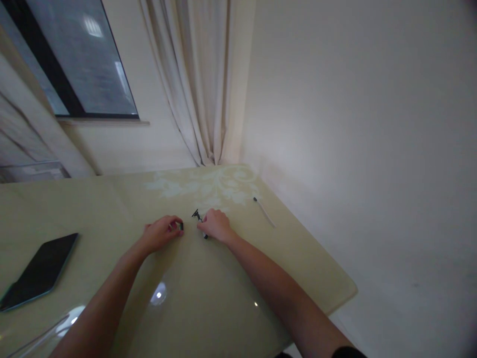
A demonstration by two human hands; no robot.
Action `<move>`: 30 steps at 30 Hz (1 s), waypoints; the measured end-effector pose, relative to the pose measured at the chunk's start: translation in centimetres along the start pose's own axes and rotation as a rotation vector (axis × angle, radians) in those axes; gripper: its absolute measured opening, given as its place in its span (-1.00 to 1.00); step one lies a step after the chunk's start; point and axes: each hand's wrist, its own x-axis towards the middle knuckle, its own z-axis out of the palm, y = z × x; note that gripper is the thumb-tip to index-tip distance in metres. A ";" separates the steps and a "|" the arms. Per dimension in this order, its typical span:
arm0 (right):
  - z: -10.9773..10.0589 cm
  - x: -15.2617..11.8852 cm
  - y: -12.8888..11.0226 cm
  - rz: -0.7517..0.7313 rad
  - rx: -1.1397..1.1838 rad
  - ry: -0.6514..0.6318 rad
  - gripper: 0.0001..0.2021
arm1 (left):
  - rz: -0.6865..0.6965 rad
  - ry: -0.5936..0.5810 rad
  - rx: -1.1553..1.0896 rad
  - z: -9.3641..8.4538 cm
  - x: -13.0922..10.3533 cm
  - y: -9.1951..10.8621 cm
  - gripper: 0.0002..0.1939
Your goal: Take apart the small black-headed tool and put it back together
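My left hand [162, 233] is closed in a pinch on a small dark piece [181, 226], whose kind is too small to make out. To its right, my right hand [216, 224] grips a razor [197, 216] by the handle. The razor's dark T-shaped head points up and left, and its handle's dark end shows below my fingers. A small gap separates the two hands, both low over the glossy pale table [208, 308]. Farther right lies a thin white stick with a dark tip [265, 213], apart from my right hand.
A dark tablet-like slab [40, 271] lies at the table's left. Transparent, shiny material [48, 335] shows at the lower left. A white wall [357, 149] runs along the right side. Curtains [201, 84] and a window [93, 54] stand behind the table.
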 end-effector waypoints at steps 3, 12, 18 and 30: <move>0.4 -0.1 -0.1 -0.005 -0.011 0.010 -0.75 | 0.010 -0.001 -0.008 0.4 0.0 -0.1 -0.56; 1.4 -0.4 -0.8 -0.047 -0.034 0.044 -0.68 | 0.010 0.015 -0.028 0.7 0.0 -0.2 -0.57; 1.4 -0.6 -1.2 -0.046 -0.043 0.036 -0.69 | 0.023 0.003 0.003 0.7 0.2 -0.6 -0.54; 0.7 -0.1 -0.8 -0.093 -0.076 0.069 -0.57 | -0.015 -0.026 0.043 -0.2 0.2 -0.6 -0.59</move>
